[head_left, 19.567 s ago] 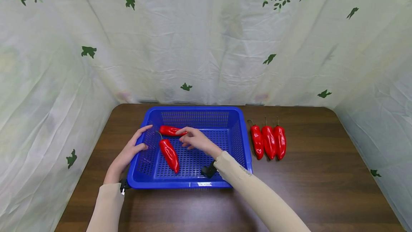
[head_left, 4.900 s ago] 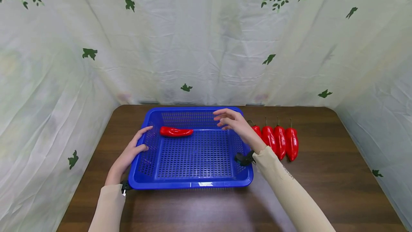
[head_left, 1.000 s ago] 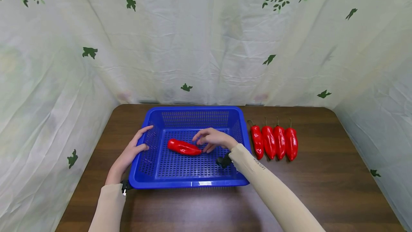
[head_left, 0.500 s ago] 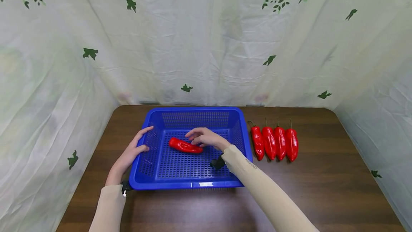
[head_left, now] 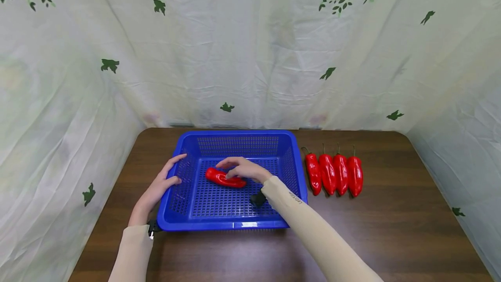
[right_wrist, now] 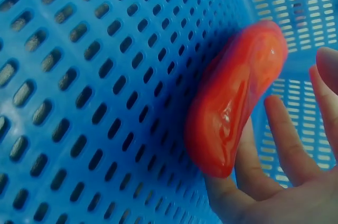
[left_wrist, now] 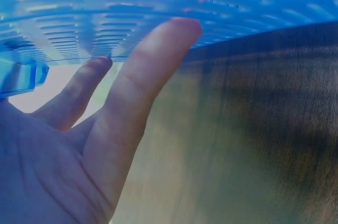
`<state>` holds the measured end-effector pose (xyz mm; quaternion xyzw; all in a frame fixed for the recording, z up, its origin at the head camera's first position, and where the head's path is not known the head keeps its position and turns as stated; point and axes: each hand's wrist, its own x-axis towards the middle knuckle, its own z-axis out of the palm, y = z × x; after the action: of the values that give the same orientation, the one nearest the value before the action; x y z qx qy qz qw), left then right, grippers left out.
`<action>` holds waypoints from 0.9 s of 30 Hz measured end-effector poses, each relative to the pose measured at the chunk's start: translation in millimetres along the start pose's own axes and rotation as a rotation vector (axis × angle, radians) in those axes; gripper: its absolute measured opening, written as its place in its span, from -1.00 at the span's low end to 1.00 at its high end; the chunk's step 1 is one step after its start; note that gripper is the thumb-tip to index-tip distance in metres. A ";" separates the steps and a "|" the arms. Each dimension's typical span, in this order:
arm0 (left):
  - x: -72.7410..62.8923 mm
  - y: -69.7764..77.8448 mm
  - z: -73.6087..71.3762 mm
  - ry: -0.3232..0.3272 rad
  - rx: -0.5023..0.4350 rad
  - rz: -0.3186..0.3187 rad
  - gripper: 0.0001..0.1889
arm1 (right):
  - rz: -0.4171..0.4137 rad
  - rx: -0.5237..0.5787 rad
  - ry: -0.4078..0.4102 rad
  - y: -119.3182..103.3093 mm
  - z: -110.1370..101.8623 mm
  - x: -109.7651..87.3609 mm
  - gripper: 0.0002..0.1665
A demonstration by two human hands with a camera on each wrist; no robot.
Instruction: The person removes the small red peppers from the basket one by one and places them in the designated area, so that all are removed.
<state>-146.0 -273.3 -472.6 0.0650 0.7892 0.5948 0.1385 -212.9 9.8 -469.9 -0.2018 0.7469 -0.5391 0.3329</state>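
Observation:
A glossy red pepper (head_left: 217,176) lies on the perforated floor of a blue plastic basket (head_left: 238,224), left of its middle. My right hand (head_left: 245,169) reaches over the pepper's right part, thumb across its near side in the head view. In the right wrist view, relaxed fingers (right_wrist: 288,145) lie along and beneath one side of the pepper (right_wrist: 227,108), the thumb (right_wrist: 328,68) held apart from it. My left hand (head_left: 158,184) rests against the basket's left side; in the left wrist view its fingers (left_wrist: 134,84) stretch straight to the slatted outer wall (left_wrist: 253,7).
Several red peppers (head_left: 328,174) with stems upward lie side by side on the brown wooden table (head_left: 403,212), right of the basket. A pale leaf-printed cloth (head_left: 250,55) hangs behind and at both sides. A dark wrist camera (head_left: 258,198) hangs under my right wrist.
Over the last second my right hand has moved left over the pepper in the basket. Since the oldest frame, one pepper has left the basket and the row outside has gained one. My left hand stays put.

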 end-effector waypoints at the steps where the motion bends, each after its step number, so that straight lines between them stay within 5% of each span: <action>1: 0.0 -0.2 0.0 0.001 0.001 0.001 -0.29 | -0.007 -0.009 -0.002 0.2 1.1 1.5 -0.48; 27: 0.3 -0.5 0.0 0.003 -0.018 0.004 -0.28 | 0.030 -0.201 -0.025 -0.6 17.3 12.5 -0.37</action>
<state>-146.3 -273.5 -473.1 0.0642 0.7840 0.6021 0.1367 -209.3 -10.2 -476.3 -0.2296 0.7961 -0.4536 0.3283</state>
